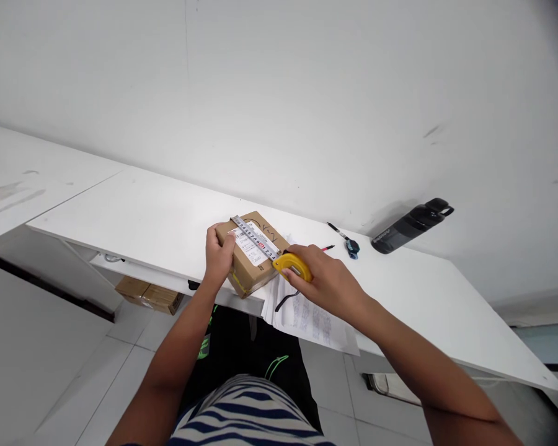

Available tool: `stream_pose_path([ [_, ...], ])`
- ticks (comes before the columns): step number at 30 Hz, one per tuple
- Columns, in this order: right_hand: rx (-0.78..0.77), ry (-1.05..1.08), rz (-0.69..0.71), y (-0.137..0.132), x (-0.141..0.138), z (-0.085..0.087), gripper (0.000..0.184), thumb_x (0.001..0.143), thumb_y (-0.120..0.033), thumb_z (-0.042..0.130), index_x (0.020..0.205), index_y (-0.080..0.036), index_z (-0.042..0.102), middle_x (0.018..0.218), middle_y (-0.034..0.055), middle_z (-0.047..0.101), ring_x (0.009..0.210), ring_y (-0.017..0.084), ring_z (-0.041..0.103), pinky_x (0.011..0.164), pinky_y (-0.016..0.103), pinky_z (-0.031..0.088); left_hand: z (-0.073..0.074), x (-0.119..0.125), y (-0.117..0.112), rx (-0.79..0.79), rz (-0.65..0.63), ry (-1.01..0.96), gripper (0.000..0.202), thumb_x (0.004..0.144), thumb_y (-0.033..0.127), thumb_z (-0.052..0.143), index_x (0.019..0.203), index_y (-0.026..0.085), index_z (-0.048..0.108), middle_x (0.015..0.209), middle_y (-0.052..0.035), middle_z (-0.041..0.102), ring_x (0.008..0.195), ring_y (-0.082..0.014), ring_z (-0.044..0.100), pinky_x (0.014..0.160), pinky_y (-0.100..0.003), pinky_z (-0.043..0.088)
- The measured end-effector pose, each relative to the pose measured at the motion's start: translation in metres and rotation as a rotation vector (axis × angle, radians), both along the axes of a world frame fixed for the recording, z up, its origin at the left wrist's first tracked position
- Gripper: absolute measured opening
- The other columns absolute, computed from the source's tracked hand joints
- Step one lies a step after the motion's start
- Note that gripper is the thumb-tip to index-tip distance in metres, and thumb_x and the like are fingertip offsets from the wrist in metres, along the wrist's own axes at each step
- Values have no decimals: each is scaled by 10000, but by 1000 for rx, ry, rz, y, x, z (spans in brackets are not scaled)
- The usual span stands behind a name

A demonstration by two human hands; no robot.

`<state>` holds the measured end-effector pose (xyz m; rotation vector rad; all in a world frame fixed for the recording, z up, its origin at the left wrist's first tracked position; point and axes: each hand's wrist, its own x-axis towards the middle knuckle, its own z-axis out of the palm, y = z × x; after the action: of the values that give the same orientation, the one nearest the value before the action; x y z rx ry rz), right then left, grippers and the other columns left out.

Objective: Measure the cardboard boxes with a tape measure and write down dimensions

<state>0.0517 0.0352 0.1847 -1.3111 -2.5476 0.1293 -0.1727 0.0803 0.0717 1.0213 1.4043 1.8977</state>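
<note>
A small brown cardboard box (252,269) with a white label lies near the front edge of the white table (158,217). My left hand (218,253) grips the box's left side, fingers closed on it. My right hand (323,279) is closed on a yellow tape measure (292,265) at the box's right side. Its metal blade (255,236) is drawn out diagonally across the top of the box to the far left corner. A black wrist strap hangs from the tape measure.
Printed paper sheets (314,319) lie under my right hand and overhang the table edge. A pen (337,230), a small blue object (352,248) and a dark bottle (411,225) lying on its side are at the back right. Cardboard boxes (149,296) sit below the table.
</note>
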Motion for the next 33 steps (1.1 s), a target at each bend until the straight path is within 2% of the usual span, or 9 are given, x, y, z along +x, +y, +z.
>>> stream_pose_path([
  [5,61,189,-69,23,-2,6,497,909,-526,486,1319,-256,411,1061,92,644,818,247,644,687,377,499,-7,-11,-7,75,-26,-60,363,812,417,589,1111,226,509,1077,-54,603,980,-208,597,837,-326,499],
  [10,31,434,-87,45,-14,5,584,876,-512,539,1340,-227,329,927,44,594,729,211,606,672,360,491,-36,-27,-36,144,28,-111,411,869,471,510,1206,241,461,1143,-82,592,1018,-231,605,860,-375,507],
  [13,-84,568,29,57,-26,-6,648,850,-480,583,1364,-232,276,876,-1,556,715,181,582,660,325,488,-59,-38,-53,79,74,91,445,899,463,458,1280,235,428,1220,-117,567,1110,-269,580,940,-456,480],
  [16,-214,666,158,67,-42,-19,772,807,-468,647,1412,-247,222,872,-21,553,711,160,571,661,300,492,-69,-49,-57,21,166,443,500,839,424,570,1266,179,484,1312,-171,521,1297,-332,446,1106,-545,315],
  [18,-275,673,212,71,-53,-24,783,806,-468,654,1426,-238,235,904,-9,578,738,157,586,686,299,502,-64,-52,-57,4,245,531,517,813,410,613,1252,158,507,1344,-188,497,1352,-345,378,1154,-553,231],
  [21,-288,578,260,73,-66,-26,737,828,-479,636,1433,-229,298,1044,47,633,873,181,632,802,334,515,-42,-44,-66,-76,242,332,445,889,457,519,1251,199,527,1333,-152,518,1313,-304,436,1138,-502,295],
  [26,-110,380,384,72,-79,-17,620,818,-528,655,1346,-258,474,1306,92,593,1175,262,574,995,417,460,-6,-7,-100,-154,-135,82,688,873,576,523,1466,280,338,1559,-94,308,1421,-323,315,1133,-490,319],
  [29,-73,274,532,72,-84,-11,533,859,-514,621,1322,-283,492,1241,79,627,1117,262,602,945,430,494,-2,7,-102,-139,-212,108,943,794,513,673,1540,285,144,1620,-103,146,1468,-337,207,1167,-519,254],
  [33,-20,176,668,72,-88,-4,467,932,-449,532,1354,-273,437,1252,102,606,1107,261,585,914,442,500,-8,8,-89,-144,-238,78,895,828,455,653,1543,304,137,1609,-95,199,1461,-314,244,1175,-510,256],
])
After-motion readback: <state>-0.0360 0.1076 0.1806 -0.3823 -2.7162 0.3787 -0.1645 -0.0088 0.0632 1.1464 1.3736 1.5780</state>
